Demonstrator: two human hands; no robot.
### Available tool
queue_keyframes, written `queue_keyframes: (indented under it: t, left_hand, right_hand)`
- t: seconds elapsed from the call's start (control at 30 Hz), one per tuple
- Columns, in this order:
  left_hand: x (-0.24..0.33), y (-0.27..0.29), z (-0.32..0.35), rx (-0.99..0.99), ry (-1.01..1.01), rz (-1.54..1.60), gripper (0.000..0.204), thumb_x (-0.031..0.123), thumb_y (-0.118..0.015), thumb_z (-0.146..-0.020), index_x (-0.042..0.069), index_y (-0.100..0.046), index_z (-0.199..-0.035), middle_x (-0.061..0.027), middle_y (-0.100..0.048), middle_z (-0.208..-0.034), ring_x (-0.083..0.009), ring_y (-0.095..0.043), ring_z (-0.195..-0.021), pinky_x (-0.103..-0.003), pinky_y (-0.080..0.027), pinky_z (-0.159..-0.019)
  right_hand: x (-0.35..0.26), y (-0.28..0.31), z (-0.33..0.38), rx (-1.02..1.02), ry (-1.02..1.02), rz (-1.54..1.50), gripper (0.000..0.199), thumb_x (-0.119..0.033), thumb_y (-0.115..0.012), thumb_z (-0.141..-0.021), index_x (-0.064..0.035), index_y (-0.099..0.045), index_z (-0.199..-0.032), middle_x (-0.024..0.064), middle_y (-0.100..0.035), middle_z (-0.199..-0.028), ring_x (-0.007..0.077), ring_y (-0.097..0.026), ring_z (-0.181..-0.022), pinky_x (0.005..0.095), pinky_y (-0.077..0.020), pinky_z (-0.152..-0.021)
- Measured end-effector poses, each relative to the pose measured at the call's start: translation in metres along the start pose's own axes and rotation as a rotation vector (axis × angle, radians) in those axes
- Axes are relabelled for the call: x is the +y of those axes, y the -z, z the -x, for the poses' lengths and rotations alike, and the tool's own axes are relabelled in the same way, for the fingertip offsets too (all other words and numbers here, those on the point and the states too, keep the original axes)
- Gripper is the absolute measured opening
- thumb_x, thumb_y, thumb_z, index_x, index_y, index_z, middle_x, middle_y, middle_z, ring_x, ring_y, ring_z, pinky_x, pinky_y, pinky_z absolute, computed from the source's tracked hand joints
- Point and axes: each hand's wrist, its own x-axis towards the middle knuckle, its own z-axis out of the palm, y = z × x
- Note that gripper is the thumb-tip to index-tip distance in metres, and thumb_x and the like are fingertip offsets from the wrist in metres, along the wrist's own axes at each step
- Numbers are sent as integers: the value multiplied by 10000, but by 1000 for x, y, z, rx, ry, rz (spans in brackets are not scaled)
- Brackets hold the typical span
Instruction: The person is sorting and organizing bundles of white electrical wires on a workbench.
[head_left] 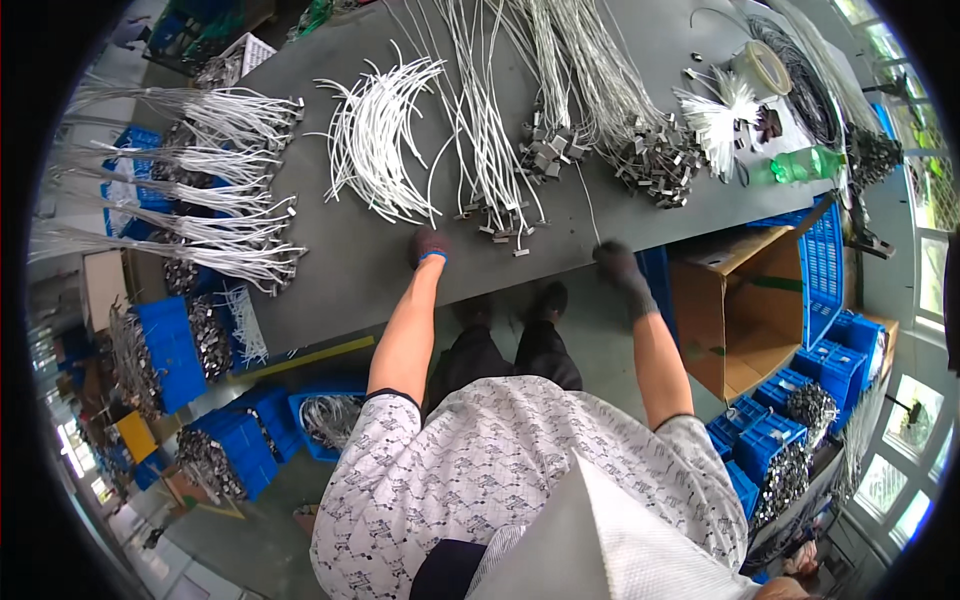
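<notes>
My left hand (427, 244), in a dark reddish glove, is closed at the near end of a pile of short curved white tubes (375, 140); the end of one tube meets its fingers. My right hand (618, 264), in a dark grey glove, is at the table's front edge, closed on the end of a thin pale wire (588, 200). That wire runs up toward a bundle of wires with small metal clips (552, 148). Between my hands lie several white-sleeved wires (485, 150) with metal clips at their near ends.
Tied bundles of white-sleeved wires (215, 190) hang over the table's left edge. At the right are another clipped bundle (660, 165), white ties (722, 115), a tape roll (762, 68) and a green bottle (808, 165). A cardboard box (745, 310) and blue crates (770, 440) stand below.
</notes>
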Motion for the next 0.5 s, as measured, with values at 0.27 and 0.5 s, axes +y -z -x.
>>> queue_keyframes:
  t: [0.27, 0.5]
  left_hand:
    - [31, 5, 98, -608, -85, 1446, 127, 137, -640, -870, 69, -674, -972, -63, -691, -933, -154, -645, -808, -275, -525, -711]
    - [241, -1, 219, -836, 35, 1443, 208, 84, -629, -877, 47, -615, -1081, -105, -692, -919, -237, -684, -871, -356, -579, -779]
  right_hand:
    - [265, -45, 323, -257, -509, 606, 230, -194, -562, -819, -47, -636, -979, 226, -665, -977, 420, -629, -949, 503, -500, -795]
    - [333, -36, 480, -176, -350, 482, 286, -255, -600, -798, -53, -696, -977, 229, -659, -1070, 401, -610, -1070, 475, -506, -846]
